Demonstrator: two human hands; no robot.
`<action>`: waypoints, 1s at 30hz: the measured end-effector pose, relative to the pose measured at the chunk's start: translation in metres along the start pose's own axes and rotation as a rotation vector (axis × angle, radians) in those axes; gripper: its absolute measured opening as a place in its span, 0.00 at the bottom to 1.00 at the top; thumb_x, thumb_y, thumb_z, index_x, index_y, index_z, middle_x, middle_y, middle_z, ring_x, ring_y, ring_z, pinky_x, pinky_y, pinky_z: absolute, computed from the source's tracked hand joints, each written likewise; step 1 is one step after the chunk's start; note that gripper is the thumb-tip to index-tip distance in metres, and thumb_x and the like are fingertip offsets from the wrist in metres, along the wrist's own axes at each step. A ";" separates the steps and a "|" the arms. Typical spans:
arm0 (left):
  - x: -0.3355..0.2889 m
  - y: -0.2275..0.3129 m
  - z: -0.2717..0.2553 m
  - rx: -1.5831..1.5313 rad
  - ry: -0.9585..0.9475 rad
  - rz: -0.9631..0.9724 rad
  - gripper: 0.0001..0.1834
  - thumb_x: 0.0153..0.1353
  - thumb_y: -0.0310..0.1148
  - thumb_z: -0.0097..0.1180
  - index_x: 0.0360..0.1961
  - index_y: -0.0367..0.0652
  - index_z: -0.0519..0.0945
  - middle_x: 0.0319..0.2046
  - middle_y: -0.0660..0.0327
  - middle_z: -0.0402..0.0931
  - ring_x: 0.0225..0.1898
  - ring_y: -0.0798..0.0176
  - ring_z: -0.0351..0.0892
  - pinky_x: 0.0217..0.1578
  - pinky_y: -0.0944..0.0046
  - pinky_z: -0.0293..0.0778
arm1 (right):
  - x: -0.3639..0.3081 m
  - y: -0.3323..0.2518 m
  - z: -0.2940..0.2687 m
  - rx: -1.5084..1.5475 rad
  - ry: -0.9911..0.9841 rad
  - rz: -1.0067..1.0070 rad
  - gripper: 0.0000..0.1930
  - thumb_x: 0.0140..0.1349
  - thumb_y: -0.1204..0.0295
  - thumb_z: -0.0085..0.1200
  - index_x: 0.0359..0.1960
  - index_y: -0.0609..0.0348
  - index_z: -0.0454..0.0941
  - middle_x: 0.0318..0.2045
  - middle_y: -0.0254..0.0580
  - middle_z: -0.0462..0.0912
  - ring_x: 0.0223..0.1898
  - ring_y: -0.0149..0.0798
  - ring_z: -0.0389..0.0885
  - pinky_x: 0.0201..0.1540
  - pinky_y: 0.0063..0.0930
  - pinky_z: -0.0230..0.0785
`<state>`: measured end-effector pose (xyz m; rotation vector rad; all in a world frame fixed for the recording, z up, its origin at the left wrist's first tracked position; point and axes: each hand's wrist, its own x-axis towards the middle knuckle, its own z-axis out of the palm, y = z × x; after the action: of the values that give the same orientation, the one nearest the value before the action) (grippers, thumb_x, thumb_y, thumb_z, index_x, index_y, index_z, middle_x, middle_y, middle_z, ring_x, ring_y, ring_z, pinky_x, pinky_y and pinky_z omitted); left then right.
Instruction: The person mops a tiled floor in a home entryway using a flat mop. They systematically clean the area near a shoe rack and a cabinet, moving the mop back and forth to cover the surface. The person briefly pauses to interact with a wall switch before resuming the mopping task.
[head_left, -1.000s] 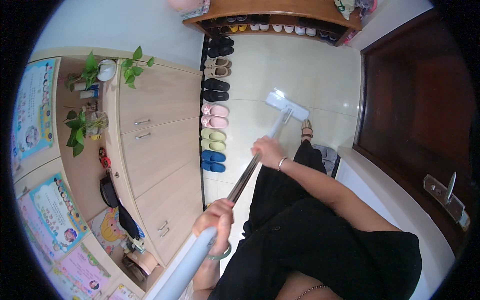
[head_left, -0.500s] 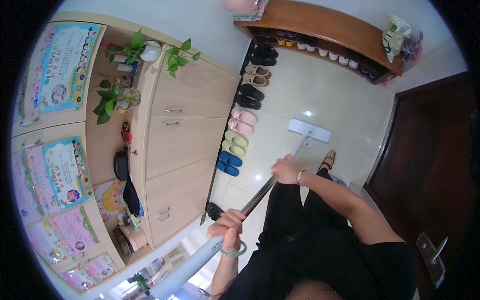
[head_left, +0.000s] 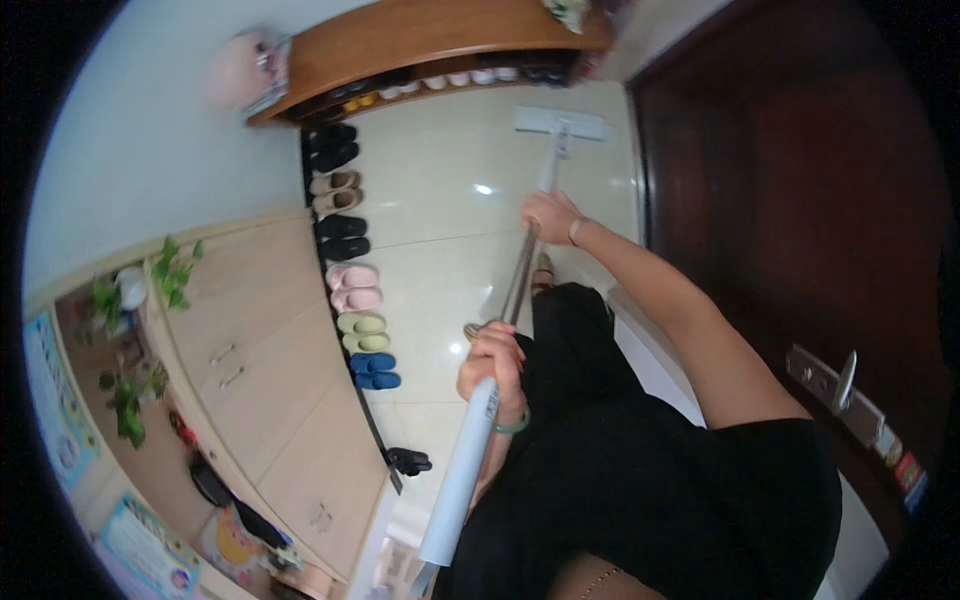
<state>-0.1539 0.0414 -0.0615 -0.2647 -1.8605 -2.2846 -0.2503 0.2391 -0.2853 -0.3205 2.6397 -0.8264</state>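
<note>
A flat mop (head_left: 519,278) runs aslant across the middle, with a pale handle sleeve, a metal pole and a wide white head (head_left: 545,122) flat on the tiled floor. My left hand (head_left: 492,368), with a green bangle at its wrist, is wrapped round the pole just above the pale sleeve. Farther down the pole, my right hand (head_left: 551,216) grips it with the arm stretched forward. The mop head lies near the front of a low wooden shoe bench (head_left: 430,35), to the left of the dark door.
Several pairs of slippers and shoes (head_left: 356,288) line the foot of the beige cabinet (head_left: 250,350) on the left. More shoes (head_left: 458,79) stand inside the bench. A dark door (head_left: 790,200) with a metal handle (head_left: 847,380) rises at the right. Small black shoes (head_left: 408,461) lie near the cabinet's end.
The mop head has slid farther away, up to the shoe bench. Both hands keep hold of the pole. The whole view has shifted and turned, bringing the door nearer the middle.
</note>
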 end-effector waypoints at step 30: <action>-0.069 0.069 -0.068 -0.139 -0.587 -0.062 0.14 0.52 0.13 0.57 0.20 0.41 0.68 0.18 0.57 0.71 0.21 0.61 0.72 0.34 0.56 0.76 | -0.165 -0.092 0.111 0.117 0.546 0.260 0.12 0.58 0.69 0.54 0.20 0.56 0.68 0.24 0.40 0.72 0.35 0.49 0.73 0.41 0.43 0.64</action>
<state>-0.0718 -0.0365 -0.0271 -1.0053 -1.9608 -2.5739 -0.0459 0.1615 -0.2726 0.3220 3.0081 -1.0944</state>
